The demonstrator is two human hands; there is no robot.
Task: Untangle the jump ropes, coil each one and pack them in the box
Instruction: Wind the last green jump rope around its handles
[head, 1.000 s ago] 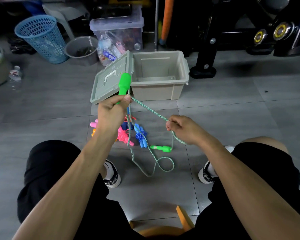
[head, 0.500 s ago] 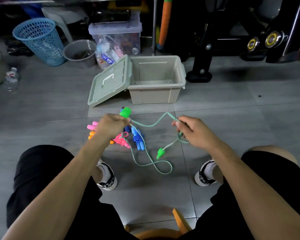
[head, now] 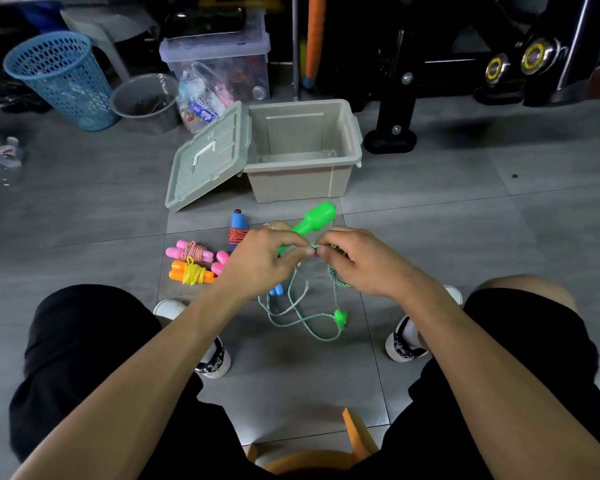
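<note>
Both hands have come together since half a second ago. Coiled ropes [head: 191,263] lie on the floor at left; the left hand [head: 257,259] grips the green handle [head: 314,220], the right hand [head: 357,261] pinches the cord [head: 300,315] right beside it. Looks like coiling's starting; the box [head: 305,181] farther off holds nothing yet.
</note>
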